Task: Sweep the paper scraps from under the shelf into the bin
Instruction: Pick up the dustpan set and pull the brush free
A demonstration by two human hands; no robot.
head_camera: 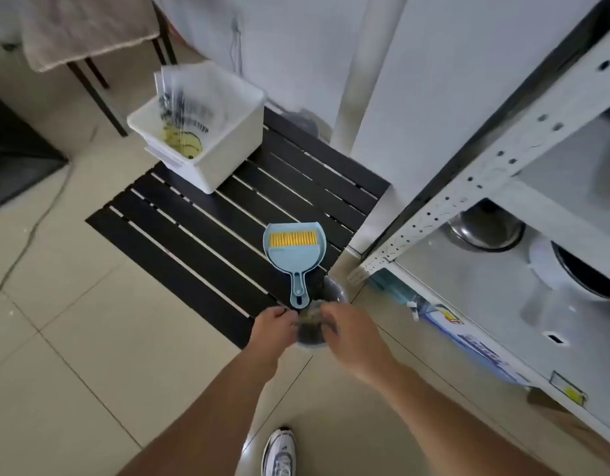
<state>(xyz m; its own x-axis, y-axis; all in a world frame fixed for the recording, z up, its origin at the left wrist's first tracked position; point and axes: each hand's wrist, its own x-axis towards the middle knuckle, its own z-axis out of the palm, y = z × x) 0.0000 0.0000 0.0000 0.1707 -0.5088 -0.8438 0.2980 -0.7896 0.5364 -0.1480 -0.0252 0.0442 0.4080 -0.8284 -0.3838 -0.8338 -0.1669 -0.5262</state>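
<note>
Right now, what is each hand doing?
Left hand: closed on a clear plastic cup.
Right hand: closed on the same cup.

Home utility or storage corner, likely near kitchen. Evidence: pale floor tiles across lower left; white perforated metal shelf along right side, holding steel bowl and dark pot at right edge; packaged goods stowed under shelf, lower right. Black slatted panel flat on floor at centre, white plastic bin on it. Cloth draped over dark-legged table, upper left. Small blue dustpan at centre. Sneaker at bottom edge.
</note>
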